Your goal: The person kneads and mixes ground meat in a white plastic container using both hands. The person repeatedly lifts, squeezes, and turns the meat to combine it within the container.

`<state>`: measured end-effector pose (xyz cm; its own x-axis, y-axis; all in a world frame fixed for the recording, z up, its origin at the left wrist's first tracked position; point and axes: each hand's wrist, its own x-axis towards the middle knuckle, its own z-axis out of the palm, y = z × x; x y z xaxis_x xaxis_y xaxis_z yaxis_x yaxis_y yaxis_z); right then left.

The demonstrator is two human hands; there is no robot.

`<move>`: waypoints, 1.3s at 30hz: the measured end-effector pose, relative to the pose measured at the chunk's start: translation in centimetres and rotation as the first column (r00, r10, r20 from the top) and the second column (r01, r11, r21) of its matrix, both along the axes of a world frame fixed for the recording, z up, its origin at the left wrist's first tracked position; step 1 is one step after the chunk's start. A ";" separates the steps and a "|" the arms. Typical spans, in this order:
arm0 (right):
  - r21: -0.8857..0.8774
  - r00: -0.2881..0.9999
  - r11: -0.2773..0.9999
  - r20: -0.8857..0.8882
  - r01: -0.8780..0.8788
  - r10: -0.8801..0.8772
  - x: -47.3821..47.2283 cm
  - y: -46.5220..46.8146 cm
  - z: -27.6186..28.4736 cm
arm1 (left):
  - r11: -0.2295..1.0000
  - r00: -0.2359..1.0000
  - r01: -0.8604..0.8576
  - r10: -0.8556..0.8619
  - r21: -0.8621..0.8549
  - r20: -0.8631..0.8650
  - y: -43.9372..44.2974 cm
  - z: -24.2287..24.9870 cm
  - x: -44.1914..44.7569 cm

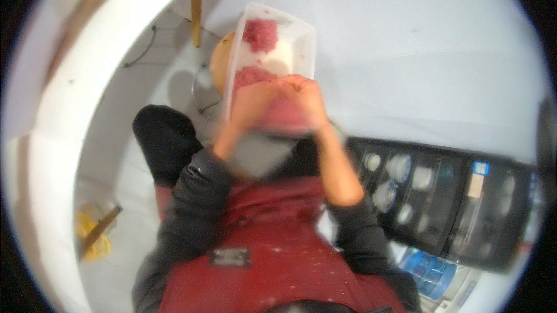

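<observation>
A translucent white plastic bin (307,43) stands before me, long side pointing away. Red crumbly stuff (260,36), which looks like minced meat, lies in clumps at its far end and along its near half. Between them sits a pale mass (280,58) whose nature I cannot tell. My left hand (261,97) and my right hand (308,97) meet over the near half, close together above the red stuff. Both are blurred, with fingers bent inward. Whether they grip anything is hidden.
A dark cabinet (452,200) with bowls and cups behind clear panels stands at my right. Below it is a blue plastic bottle (428,271). A white curved tabletop edge (61,139) runs along the left. A round wooden stool seat (219,63) shows behind the bin.
</observation>
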<state>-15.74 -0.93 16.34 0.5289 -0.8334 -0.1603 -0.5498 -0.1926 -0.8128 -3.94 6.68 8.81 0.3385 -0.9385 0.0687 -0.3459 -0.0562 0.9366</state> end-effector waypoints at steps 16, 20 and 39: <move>-0.029 0.997 0.999 -0.069 -0.039 0.037 -0.2 0.0 0.0 | 0.996 0.998 -0.058 0.056 -0.064 -0.042 -0.6 -1.0 0.5; -0.031 0.998 1.000 -0.068 0.006 -0.009 -0.1 0.2 -0.5 | 0.996 0.995 -0.070 0.073 -0.047 0.064 -0.3 -0.6 0.0; 0.255 0.982 0.953 0.052 0.161 -0.179 0.3 -1.4 -0.5 | 0.992 0.909 0.000 0.052 0.125 -0.413 -0.9 0.2 2.1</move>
<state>-15.47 -2.34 15.81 0.4011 -0.8506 -0.3400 -0.4934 0.1122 -0.8626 -1.89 5.79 9.03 0.3362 -0.9214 -0.1951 0.0748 -0.1804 0.9807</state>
